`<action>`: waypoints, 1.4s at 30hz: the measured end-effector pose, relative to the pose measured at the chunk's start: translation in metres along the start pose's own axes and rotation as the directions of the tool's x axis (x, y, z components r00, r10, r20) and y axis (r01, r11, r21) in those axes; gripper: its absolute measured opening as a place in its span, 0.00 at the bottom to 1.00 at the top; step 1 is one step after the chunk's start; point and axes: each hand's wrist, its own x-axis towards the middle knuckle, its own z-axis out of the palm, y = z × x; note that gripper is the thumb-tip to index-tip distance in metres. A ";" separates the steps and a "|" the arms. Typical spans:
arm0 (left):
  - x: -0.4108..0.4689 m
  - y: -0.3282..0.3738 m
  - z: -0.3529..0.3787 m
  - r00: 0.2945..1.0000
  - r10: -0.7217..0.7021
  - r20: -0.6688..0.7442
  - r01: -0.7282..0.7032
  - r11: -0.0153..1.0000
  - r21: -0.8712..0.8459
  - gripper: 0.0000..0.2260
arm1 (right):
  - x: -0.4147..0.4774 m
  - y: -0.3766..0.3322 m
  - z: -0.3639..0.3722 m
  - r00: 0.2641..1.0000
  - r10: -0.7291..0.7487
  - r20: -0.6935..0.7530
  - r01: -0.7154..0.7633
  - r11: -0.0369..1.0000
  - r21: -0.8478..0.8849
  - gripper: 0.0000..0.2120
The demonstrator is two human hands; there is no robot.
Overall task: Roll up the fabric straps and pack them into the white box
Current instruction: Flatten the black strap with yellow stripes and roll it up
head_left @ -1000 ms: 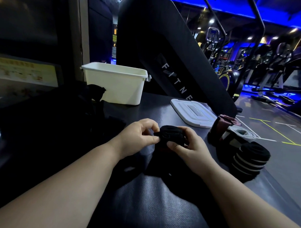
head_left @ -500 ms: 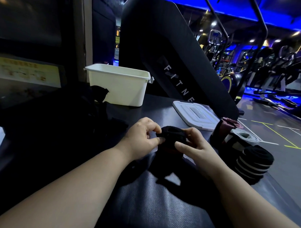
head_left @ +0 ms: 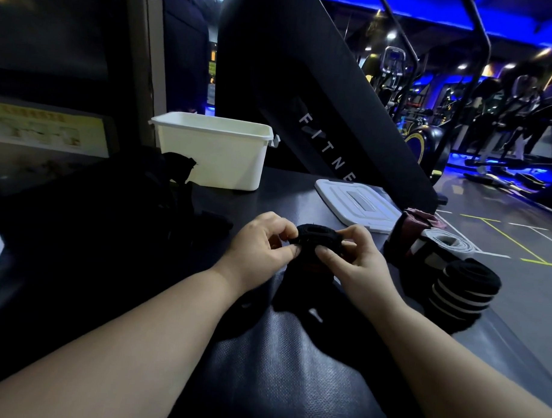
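as the left hand [head_left: 261, 242] and right hand [head_left: 357, 261] keep pinching the black fabric strap [head_left: 317, 237], its roll has wound further, though loose tail remains before packing the far white plastic box [head_left: 214, 153].

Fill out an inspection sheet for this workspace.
Surface: dark textured table, dimly lit.
Job's things: white box upright at the far side, open, inside hidden; lid lying flat to its right; black strap part-rolled, its tail hanging down to the table; three rolls at the right edge.
Clutter: dark fabric pile at the left, contents unclear.
Grippers: left hand and right hand both pinch the black strap.
Cables: nothing seen.
Surroundings: gym machines under blue lighting.
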 end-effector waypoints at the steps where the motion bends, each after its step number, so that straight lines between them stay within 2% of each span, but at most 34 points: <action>1: -0.001 0.000 0.000 1.000 -0.010 0.008 0.011 1.000 -0.024 0.16 | 0.000 -0.001 0.000 1.000 0.004 -0.007 -0.004 1.000 -0.003 0.12; 7: -0.002 0.001 0.001 0.993 -0.108 0.040 0.113 0.979 -0.170 0.14 | 0.000 -0.002 0.000 1.000 0.009 -0.017 -0.009 1.000 -0.004 0.13; 10: -0.001 0.003 0.004 0.995 -0.099 0.023 0.102 0.979 -0.176 0.14 | 0.001 -0.001 0.001 1.000 0.004 -0.025 -0.004 1.000 -0.009 0.13; 14: -0.002 0.007 0.004 0.996 -0.039 0.079 0.046 0.994 -0.099 0.15 | 0.003 -0.001 0.003 0.999 0.026 -0.044 -0.026 1.000 0.006 0.13; 18: -0.002 0.008 -0.005 0.990 -0.085 0.112 0.099 0.987 -0.125 0.10 | 0.004 0.001 0.002 0.999 0.025 -0.043 -0.023 0.999 0.033 0.13; 24: 0.002 0.001 -0.009 0.986 -0.138 0.099 0.125 0.984 0.123 0.14 | 0.004 0.002 0.000 0.999 0.041 -0.015 -0.039 0.995 0.086 0.11; 29: 0.006 0.001 -0.011 0.972 -0.222 0.078 0.179 0.911 0.370 0.20 | 0.005 0.004 -0.003 0.999 0.041 0.025 -0.043 0.993 0.113 0.10; 31: 0.006 0.003 -0.013 0.969 -0.232 0.086 0.180 0.899 0.398 0.20 | 0.006 0.004 -0.004 0.998 0.043 0.053 -0.049 0.992 0.118 0.09; 34: 0.005 0.003 -0.015 0.972 -0.219 0.085 0.166 0.898 0.407 0.18 | 0.006 0.005 -0.005 0.997 0.035 0.075 -0.044 0.992 0.121 0.10; 37: 0.004 0.003 -0.014 0.980 -0.184 0.072 0.137 0.895 0.424 0.18 | 0.005 0.005 -0.005 0.997 0.001 0.077 -0.005 0.999 0.047 0.12; 39: 0.003 0.000 -0.014 0.977 -0.198 0.076 0.158 0.918 0.364 0.17 | 0.005 0.003 -0.006 0.995 -0.017 0.098 0.014 0.999 0.028 0.12; 42: 0.001 -0.007 -0.014 0.972 -0.218 0.089 0.195 0.956 0.220 0.12 | 0.004 0.000 -0.008 0.990 0.002 0.138 -0.011 0.997 0.070 0.18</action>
